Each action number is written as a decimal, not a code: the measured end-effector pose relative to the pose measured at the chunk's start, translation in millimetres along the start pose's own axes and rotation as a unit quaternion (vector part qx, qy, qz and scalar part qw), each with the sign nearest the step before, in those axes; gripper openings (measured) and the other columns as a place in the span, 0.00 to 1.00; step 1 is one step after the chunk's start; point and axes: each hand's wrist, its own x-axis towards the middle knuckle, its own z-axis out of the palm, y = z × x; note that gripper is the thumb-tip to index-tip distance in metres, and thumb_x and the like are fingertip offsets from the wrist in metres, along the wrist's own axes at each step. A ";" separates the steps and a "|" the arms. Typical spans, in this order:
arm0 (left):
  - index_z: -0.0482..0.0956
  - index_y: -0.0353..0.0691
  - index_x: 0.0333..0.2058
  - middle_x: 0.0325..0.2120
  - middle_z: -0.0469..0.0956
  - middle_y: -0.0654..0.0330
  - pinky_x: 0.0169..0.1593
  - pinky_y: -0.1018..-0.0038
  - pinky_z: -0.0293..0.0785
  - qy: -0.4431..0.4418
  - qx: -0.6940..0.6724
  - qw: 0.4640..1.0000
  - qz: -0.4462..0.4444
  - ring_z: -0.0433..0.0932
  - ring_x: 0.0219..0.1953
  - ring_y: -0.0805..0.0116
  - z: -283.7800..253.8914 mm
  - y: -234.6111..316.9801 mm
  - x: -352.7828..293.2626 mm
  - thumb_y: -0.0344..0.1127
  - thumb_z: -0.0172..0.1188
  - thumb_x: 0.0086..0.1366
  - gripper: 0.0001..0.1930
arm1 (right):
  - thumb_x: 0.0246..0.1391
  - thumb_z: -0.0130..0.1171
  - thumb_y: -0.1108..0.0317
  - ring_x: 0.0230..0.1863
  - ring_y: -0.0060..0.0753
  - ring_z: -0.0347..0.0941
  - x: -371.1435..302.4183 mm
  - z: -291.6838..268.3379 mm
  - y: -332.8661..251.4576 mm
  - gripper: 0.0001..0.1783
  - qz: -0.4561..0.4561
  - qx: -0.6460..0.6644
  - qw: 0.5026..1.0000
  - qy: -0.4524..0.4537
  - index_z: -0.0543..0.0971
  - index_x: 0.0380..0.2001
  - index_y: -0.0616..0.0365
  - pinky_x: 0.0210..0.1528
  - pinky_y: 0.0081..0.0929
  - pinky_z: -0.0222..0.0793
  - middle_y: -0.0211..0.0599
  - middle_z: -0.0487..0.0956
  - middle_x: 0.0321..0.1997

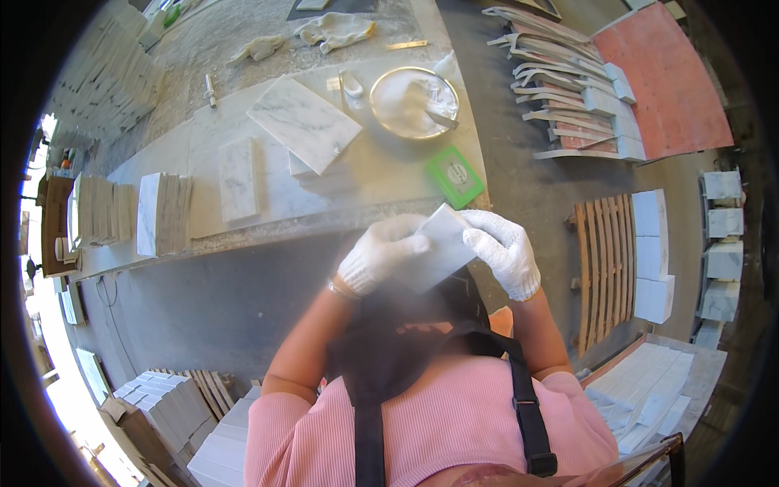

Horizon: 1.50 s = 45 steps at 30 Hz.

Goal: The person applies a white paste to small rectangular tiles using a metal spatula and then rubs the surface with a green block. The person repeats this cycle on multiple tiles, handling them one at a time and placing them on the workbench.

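Observation:
Between my hands, in front of my chest, is a white marble tile (442, 247), tilted with one corner pointing away from me. My left hand (380, 255), in a white knitted glove, grips its left edge with the thumb on top. On the opposite edge my right hand (505, 250), gloved likewise, has its fingers closed on the tile. Just beyond the tile, at the table's edge, lies a bright green block (455, 177) with a pale round label. Behind that stands a round metal bowl (372, 105) of white paste with a spatula (441, 120) in it.
A large grey-veined slab (304, 122) lies askew on the table (324, 195), with a smaller tile (238, 178) left of it. Tile stacks (162, 215) stand farther left. Crumpled gloves (337, 32) lie at the back. A wooden pallet (604, 272) and tiles are at right.

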 end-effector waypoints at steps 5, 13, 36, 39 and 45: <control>0.79 0.31 0.58 0.49 0.85 0.57 0.56 0.70 0.76 -0.017 -0.058 0.998 -0.001 0.81 0.49 0.69 -1.3 -11.5 1.1 0.43 0.73 0.66 0.28 | 0.69 0.61 0.64 0.53 0.29 0.79 -3.7 2.3 -8.7 0.21 -0.022 -0.029 0.999 -0.005 0.82 0.58 0.68 0.58 0.29 0.74 0.41 0.86 0.53; 0.80 0.31 0.58 0.48 0.85 0.58 0.56 0.70 0.76 -0.011 -0.091 0.996 -0.009 0.82 0.48 0.70 -0.1 -9.8 1.2 0.40 0.71 0.68 0.25 | 0.68 0.63 0.63 0.53 0.30 0.79 -1.3 6.8 -10.1 0.22 -0.044 -0.016 0.999 0.000 0.82 0.58 0.70 0.60 0.30 0.73 0.42 0.85 0.53; 0.82 0.29 0.55 0.47 0.85 0.59 0.52 0.75 0.77 0.171 0.070 0.982 0.033 0.80 0.46 0.75 -24.1 19.7 42.9 0.37 0.66 0.70 0.20 | 0.60 0.64 0.38 0.49 0.52 0.82 156.4 -28.7 -22.0 0.30 -0.037 -0.504 0.859 0.080 0.82 0.62 0.35 0.53 0.44 0.77 0.43 0.85 0.52; 0.82 0.30 0.55 0.46 0.85 0.60 0.52 0.74 0.77 0.179 0.080 0.979 0.048 0.80 0.47 0.74 -28.7 15.6 53.4 0.37 0.66 0.69 0.20 | 0.61 0.64 0.43 0.50 0.51 0.83 169.9 -24.0 -20.6 0.27 -0.004 -0.498 0.866 0.040 0.81 0.63 0.30 0.52 0.44 0.77 0.44 0.87 0.50; 0.83 0.36 0.56 0.51 0.85 0.47 0.59 0.63 0.76 0.196 0.165 0.966 0.043 0.83 0.53 0.55 -26.0 9.7 65.6 0.48 0.61 0.70 0.24 | 0.62 0.64 0.55 0.47 0.50 0.84 178.6 -31.6 -13.2 0.18 -0.069 -0.480 0.871 0.081 0.87 0.55 0.39 0.49 0.41 0.79 0.42 0.88 0.47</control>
